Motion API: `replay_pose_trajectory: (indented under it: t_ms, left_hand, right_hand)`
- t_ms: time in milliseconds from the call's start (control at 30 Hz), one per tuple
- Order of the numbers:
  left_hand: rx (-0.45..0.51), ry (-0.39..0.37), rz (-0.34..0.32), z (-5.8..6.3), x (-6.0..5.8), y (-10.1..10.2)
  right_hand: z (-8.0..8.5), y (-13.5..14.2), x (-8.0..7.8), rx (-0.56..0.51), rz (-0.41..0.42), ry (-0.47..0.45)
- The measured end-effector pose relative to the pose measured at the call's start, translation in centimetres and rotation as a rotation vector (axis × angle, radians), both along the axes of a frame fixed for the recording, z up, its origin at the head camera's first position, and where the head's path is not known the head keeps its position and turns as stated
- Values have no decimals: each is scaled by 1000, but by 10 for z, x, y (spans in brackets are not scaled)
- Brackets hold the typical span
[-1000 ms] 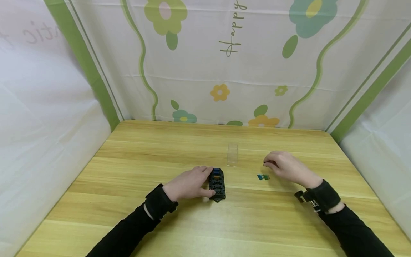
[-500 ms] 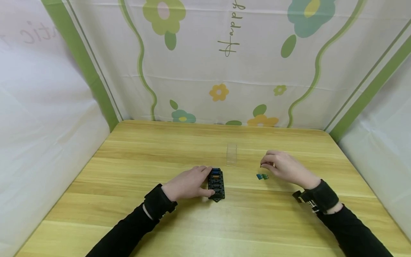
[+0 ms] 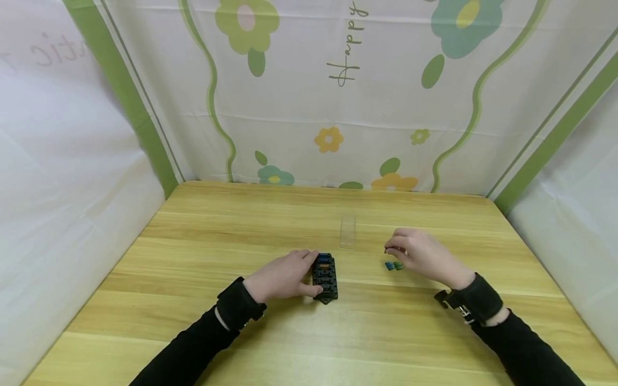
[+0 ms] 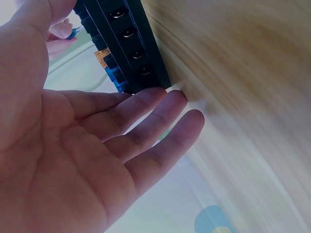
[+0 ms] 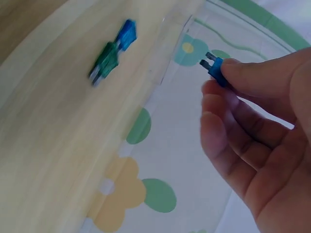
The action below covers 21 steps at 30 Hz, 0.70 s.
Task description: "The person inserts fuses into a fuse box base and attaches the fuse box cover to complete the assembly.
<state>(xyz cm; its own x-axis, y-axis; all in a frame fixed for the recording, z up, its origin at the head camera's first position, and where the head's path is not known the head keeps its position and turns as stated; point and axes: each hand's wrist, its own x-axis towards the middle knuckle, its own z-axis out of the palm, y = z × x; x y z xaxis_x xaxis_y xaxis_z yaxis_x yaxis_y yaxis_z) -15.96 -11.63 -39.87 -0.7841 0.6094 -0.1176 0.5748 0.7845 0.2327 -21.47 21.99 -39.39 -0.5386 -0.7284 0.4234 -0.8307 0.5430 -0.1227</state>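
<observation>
A black fuse box [image 3: 326, 277] lies on the table, with blue fuses and an orange one seated toward its far end. My left hand [image 3: 282, 276] holds it by its ends, thumb at the near end and fingertips at the far one; in the left wrist view its side [image 4: 131, 41] shows a row of metal terminals. Between thumb and index finger, my right hand [image 3: 425, 256] pinches a blue blade fuse [image 5: 217, 73], its two prongs pointing outward above the table. Below that hand, a green blade fuse [image 5: 106, 60] and another blue fuse [image 5: 127, 35] lie close together.
A clear plastic cover [image 3: 347, 233] lies flat beyond the fuse box, toward the middle of the wooden table [image 3: 232, 225]. White cloth [image 3: 294, 102] printed with flowers hangs behind the table's far edge and along both sides.
My right hand has moved slightly left with the pinched fuse, over the loose ones. The left hand and fuse box stay in place.
</observation>
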Motion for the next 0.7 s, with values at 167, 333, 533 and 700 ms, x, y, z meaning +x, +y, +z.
replay_pose_trajectory:
  t_ms: [167, 333, 533, 700]
  left_hand:
    - [1, -4, 2, -1, 0, 0]
    - [8, -8, 6, 0, 0, 0]
    - [7, -8, 3, -1, 0, 0]
    - [9, 2, -4, -1, 1, 0]
  right_hand:
    - [2, -8, 5, -17, 24, 50]
    - [3, -14, 9, -34, 47, 46]
    - [4, -19, 13, -45, 76, 42]
    - [4, -25, 16, -47, 89, 41]
